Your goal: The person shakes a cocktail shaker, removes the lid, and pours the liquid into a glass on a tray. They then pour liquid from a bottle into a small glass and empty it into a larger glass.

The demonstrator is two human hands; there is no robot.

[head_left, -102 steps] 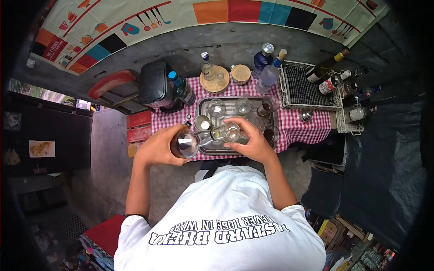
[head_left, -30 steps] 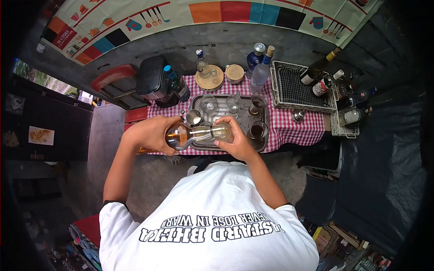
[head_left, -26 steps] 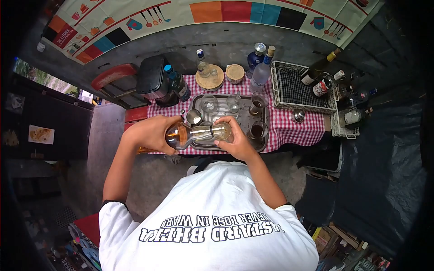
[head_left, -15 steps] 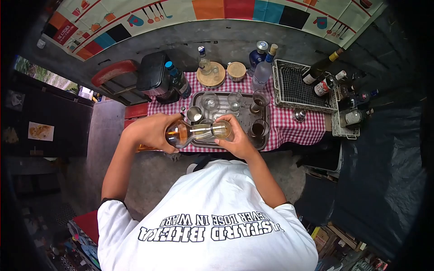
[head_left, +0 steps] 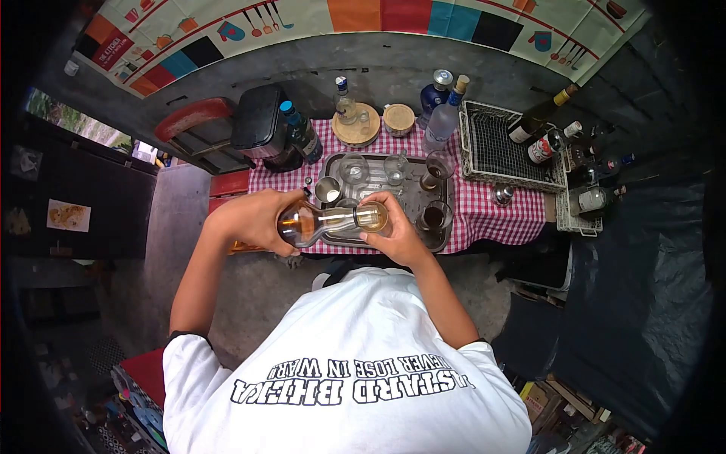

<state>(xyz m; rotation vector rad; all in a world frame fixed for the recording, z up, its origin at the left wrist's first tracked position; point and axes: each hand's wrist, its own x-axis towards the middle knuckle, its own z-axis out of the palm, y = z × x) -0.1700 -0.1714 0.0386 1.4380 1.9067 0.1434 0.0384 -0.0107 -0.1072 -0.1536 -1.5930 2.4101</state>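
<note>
Both hands (head_left: 325,223) at tray (head_left: 446,240) near edge (crowded), bottle (head_left: 314,223) tipped into glass (head_left: 372,217)

Left hand (head_left: 246,219) tips an amber bottle (head_left: 306,224) into a glass (head_left: 371,217) held by right hand (head_left: 397,236).

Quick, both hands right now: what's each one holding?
Left hand: closed around the tilted bottle of amber liquid.
Right hand: closed around the glass at the bottle's mouth.
</note>
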